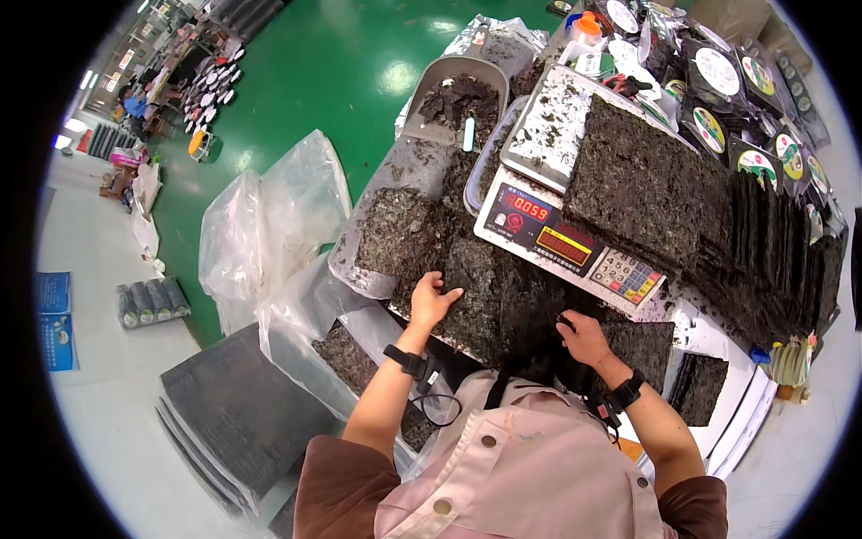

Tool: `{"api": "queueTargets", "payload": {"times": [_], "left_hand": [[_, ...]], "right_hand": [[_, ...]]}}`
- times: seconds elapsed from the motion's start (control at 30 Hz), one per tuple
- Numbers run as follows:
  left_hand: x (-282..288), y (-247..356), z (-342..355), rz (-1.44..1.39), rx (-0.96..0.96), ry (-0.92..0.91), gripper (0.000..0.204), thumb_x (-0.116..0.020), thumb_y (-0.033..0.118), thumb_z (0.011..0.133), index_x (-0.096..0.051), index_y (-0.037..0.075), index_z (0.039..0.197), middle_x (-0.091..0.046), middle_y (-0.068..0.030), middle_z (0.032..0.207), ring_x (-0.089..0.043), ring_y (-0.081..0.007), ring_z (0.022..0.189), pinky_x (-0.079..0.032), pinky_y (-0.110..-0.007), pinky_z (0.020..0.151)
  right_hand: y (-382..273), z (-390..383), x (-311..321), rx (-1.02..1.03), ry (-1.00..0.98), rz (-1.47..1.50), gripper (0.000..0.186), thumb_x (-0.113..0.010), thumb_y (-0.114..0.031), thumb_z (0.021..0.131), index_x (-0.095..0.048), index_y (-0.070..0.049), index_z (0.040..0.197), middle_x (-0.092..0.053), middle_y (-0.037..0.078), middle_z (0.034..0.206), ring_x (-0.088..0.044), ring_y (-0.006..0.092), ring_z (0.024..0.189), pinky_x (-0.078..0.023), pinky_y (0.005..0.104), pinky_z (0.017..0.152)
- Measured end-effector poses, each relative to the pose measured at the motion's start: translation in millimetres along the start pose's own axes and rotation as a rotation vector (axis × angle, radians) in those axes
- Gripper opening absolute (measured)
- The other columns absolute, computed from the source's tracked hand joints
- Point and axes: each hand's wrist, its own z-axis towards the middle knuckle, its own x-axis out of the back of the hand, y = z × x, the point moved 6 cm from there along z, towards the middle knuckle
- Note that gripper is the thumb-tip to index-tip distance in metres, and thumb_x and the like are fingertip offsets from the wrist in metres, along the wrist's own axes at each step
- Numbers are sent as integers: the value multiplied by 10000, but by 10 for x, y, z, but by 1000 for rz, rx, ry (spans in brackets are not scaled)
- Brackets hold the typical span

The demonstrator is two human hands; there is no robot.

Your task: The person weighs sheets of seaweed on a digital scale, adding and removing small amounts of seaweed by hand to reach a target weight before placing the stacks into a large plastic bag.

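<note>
Dark, rough-textured seaweed sheets (485, 292) lie on the table in front of my body, between my hands. At their left edge is my left hand (434, 304), its thumb and fingers apart, next to another patch of seaweed (401, 231). My right hand (584, 339) is closed at the right edge of the sheets, with curled fingertips pinching the dark seaweed there. Just beyond the hands stands a digital scale (539, 229) with lit red digits and a keypad. A large stack of seaweed sheets (633, 180) covers the right part of its silver pan (552, 126).
A grey scoop (417, 121) holding seaweed bits sits beyond the scale. Packaged seaweed with round labels (718, 72) is heaped at the far right, near upright seaweed stacks (777, 242). Clear plastic bags (274, 211) hang at the left, above dark stacked sheets (242, 404).
</note>
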Motion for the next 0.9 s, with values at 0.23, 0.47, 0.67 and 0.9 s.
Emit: {"api": "queueTargets", "payload": {"times": [0.23, 0.47, 0.67, 0.9], "left_hand": [[-199, 332, 77, 149, -212, 92, 624, -811, 256, 620, -517, 1, 1108, -539, -161, 955, -552, -256, 856, -478, -349, 740], [-179, 322, 144, -96, -36, -35, 354, -766, 113, 665, -538, -10, 906, -510, -33, 684, -516, -177, 638, -443, -305, 610], [-140, 409, 15, -755, 257, -325, 101, -631, 65, 823, -561, 72, 895, -634, -37, 816, -621, -122, 729, -508, -223, 591], [753, 1026, 1032, -786, 207, -145, 207, -601, 38, 833, -503, -58, 989, -613, -113, 768, -621, -192, 606, -534, -277, 497]], "right_hand": [[-33, 9, 122, -135, 84, 59, 247, -577, -105, 843, -551, 47, 1036, -628, 177, 753, -652, 227, 605, -506, 327, 533], [76, -99, 180, -249, 118, 53, 260, -560, -102, 859, -521, 85, 1034, -618, 185, 765, -659, 201, 614, -513, 311, 487], [206, -38, -9, -238, 51, 156, 245, -559, -100, 857, -518, 86, 1011, -619, 166, 756, -655, 196, 598, -513, 302, 490], [158, -95, 7, -172, -26, 206, 201, -576, -103, 851, -527, 79, 923, -590, 124, 664, -648, 175, 571, -502, 289, 482]]}}
